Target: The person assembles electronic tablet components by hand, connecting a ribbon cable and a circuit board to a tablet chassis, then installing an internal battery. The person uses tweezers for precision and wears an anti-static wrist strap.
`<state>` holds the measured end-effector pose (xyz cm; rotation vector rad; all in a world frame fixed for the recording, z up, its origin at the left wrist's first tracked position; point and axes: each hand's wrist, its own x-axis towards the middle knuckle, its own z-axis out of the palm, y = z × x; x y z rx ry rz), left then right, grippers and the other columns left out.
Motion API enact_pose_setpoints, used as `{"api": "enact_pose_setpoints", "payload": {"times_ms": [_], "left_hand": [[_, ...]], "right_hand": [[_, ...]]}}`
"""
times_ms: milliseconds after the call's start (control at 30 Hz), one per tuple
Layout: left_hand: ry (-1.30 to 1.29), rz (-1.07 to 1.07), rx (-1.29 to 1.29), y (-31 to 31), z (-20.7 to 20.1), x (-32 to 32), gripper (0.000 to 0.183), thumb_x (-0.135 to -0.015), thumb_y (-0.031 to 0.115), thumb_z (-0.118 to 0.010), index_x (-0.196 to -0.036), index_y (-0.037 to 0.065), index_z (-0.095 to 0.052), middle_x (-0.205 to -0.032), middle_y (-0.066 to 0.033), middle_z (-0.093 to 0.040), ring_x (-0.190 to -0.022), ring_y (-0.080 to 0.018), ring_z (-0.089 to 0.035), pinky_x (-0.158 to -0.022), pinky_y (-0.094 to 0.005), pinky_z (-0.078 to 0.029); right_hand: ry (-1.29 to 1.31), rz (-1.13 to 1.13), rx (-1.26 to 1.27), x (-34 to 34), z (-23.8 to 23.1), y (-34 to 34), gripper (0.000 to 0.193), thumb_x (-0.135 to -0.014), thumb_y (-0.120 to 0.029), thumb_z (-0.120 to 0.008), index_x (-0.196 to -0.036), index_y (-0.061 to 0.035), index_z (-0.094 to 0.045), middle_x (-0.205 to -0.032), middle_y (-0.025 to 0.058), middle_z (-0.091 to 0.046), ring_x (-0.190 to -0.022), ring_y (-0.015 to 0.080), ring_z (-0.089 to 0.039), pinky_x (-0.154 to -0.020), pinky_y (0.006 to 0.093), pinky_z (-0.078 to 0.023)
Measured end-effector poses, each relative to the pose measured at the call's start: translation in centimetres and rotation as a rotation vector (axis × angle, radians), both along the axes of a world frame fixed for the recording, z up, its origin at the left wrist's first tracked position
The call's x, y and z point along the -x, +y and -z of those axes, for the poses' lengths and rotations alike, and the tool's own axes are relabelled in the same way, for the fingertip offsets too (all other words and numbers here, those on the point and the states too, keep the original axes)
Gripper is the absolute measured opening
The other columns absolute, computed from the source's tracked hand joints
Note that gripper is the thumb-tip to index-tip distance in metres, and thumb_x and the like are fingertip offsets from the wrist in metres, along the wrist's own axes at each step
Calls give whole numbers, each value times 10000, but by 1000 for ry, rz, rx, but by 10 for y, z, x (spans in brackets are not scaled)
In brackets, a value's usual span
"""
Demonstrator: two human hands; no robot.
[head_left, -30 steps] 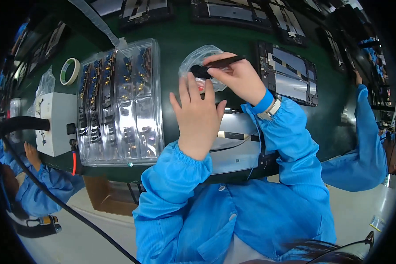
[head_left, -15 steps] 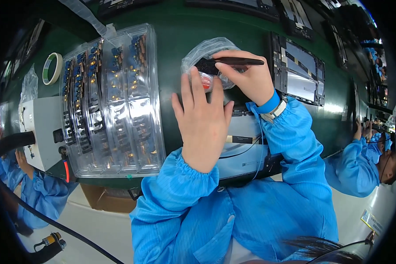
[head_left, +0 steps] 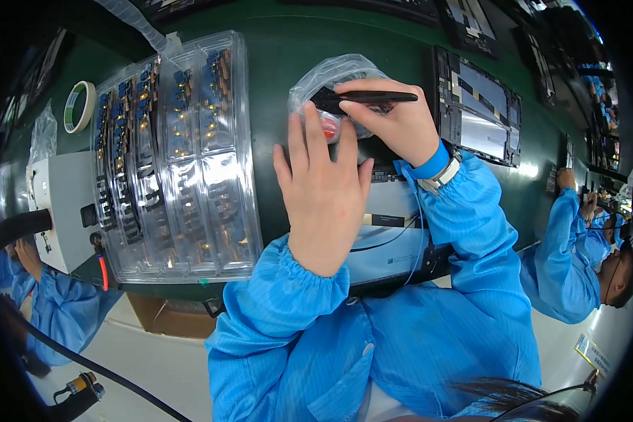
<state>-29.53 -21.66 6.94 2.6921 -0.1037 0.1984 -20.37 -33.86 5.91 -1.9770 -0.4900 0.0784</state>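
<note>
In front of me a clear plastic bag point(head_left: 330, 72) lies crumpled with its mouth open. Dark contents and a red patch point(head_left: 328, 126) show in it. My right hand point(head_left: 404, 133) pinches black tweezers point(head_left: 383, 96), whose tips point left into the bag. Spread fingers of my left hand point(head_left: 323, 200) reach over the bag's near edge, with nothing gripped in them. Below both hands an opened tablet-like device point(head_left: 387, 254) lies partly covered by my arms. A blue wrist strap point(head_left: 431, 163) circles my right wrist, and its thin cord runs down across the device.
To the left stands a clear compartment tray point(head_left: 245, 151) of small flex-cable parts. Beyond it are a tape roll point(head_left: 80, 107) and a grey box point(head_left: 74, 204) with a thick black cable. Another opened device point(head_left: 478, 109) lies at right. Co-workers in blue sit on both sides.
The tweezers and my right hand have shifted very slightly left. My left hand stays over the bag. At far right, a co-worker's arm has reached farther forward.
</note>
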Motion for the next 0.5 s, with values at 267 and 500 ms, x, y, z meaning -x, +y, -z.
{"api": "enact_pose_setpoints", "payload": {"times_ms": [267, 500], "left_hand": [[-10, 10, 9, -1, 1, -2, 489, -772, 248, -607, -1216, 85, -482, -1318, -234, -328, -1198, -391, -340, -917, -551, -316], [-64, 14, 18, 2, -5, -2, 518, -745, 250, -630, -1193, 38, -477, -1314, -222, -324, -1207, -382, -325, -894, -558, -324]], "right_hand": [[45, 31, -4, -1, 1, -3, 185, -734, -76, -659, -918, -58, -672, -904, 106, -656, -783, 177, -643, -708, 258, -517], [-62, 70, -43, 13, -28, -6, 182, -718, -66, -667, -899, -48, -669, -902, 110, -655, -807, 214, -639, -721, 281, -511]]}}
